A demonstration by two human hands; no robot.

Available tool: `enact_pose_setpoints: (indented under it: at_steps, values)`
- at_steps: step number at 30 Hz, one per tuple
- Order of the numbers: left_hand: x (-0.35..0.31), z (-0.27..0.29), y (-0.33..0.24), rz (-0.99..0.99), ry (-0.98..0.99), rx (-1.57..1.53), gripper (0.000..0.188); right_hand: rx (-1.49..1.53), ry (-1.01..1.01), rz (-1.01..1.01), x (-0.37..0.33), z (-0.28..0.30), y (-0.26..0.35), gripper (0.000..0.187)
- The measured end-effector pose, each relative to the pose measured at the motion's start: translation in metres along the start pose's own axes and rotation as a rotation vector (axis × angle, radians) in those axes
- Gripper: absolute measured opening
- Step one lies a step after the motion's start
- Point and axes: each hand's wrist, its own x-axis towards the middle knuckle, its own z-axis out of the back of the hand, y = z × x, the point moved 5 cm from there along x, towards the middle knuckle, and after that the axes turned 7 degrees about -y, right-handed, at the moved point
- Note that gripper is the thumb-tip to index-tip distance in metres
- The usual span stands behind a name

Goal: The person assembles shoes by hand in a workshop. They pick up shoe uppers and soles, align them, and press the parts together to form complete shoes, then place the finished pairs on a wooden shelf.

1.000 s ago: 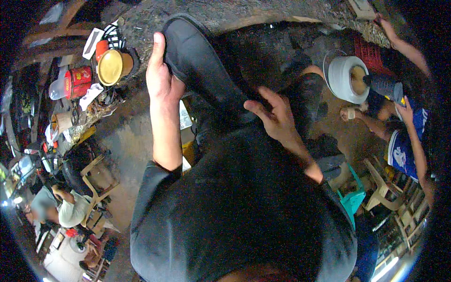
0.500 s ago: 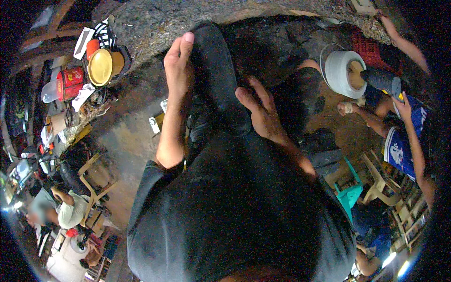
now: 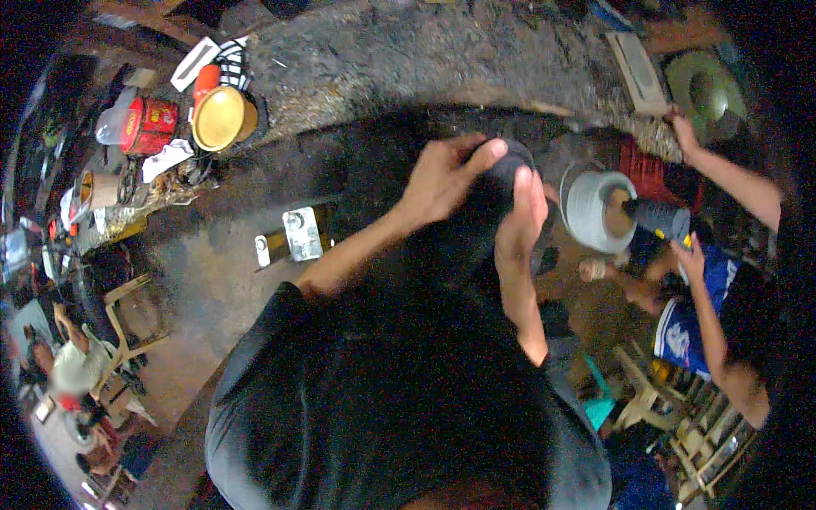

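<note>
Both my hands hold a black, sole-shaped piece (image 3: 520,153), its far end showing between them. My left hand (image 3: 444,180) grips that end, thumb over the top and fingers curled behind. On the other side, my right hand (image 3: 522,217) presses against the piece with its fingers together. The rest of the piece blends into the shadow and my black shirt, so its near end cannot be made out.
A rough workbench (image 3: 365,59) runs across the far side, with a yellow bowl (image 3: 218,119) and a red tub (image 3: 149,126) at its left. At right, a co-worker's hand holds a dark grey thing (image 3: 663,223) by a white roll (image 3: 595,211). A white device (image 3: 302,234) sits left of me.
The black piece has swung from far ahead toward the right and tilted, its broad face no longer in view. Both hands moved right with it, the left now curled round its far end.
</note>
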Motion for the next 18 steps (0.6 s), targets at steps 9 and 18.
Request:
enact_pose_setpoints:
  at_steps: [9,18]
  values:
    - [0.033,-0.030,0.017,0.312,0.091,-0.306,0.037,0.125,-0.026,-0.188,-0.016,0.049,-0.011,0.023]
    - [0.226,0.281,0.007,0.168,-1.307,1.243,0.133,0.160,-0.784,-0.655,-0.096,0.371,-0.103,0.033]
